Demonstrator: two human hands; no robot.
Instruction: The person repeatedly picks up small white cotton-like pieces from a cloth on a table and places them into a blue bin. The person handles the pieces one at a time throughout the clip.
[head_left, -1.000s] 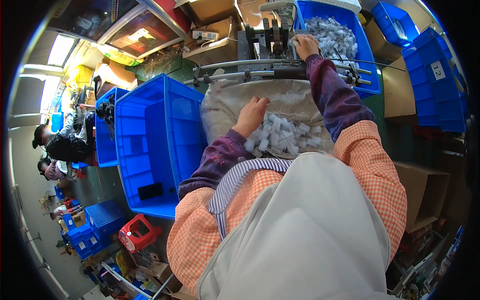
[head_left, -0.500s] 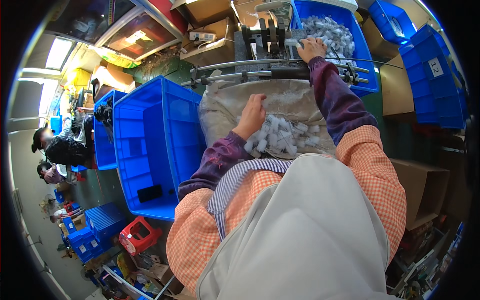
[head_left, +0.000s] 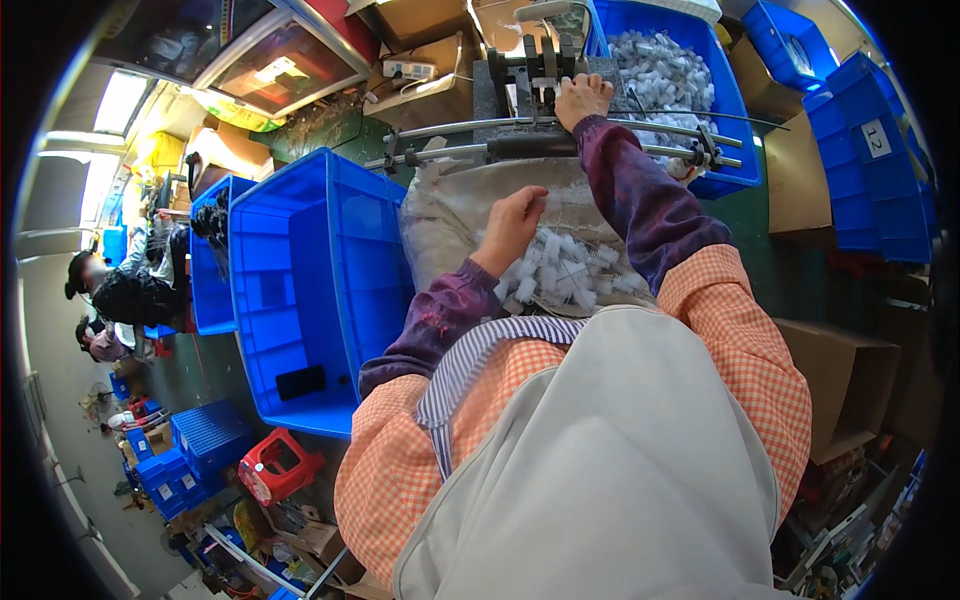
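Observation:
My right hand is at the dark metal machine, its fingers curled down beside the upright parts. What those fingers hold, if anything, is hidden. Lower down, my left hand hovers over the beige cloth, fingers bent in together; I cannot make out anything in them. Right beside it, a heap of small white ribbed plastic pieces lies on the cloth. A blue bin behind my right hand holds many similar translucent pieces.
Metal rails cross in front of the machine. A large blue crate with a dark flat object inside stands at left. Cardboard boxes and blue crates are at right. A red stool stands lower left.
My right hand has moved left, from the edge of the bin of pieces to the machine's upright parts. My left hand has shifted slightly right, its fingers more tightly bent.

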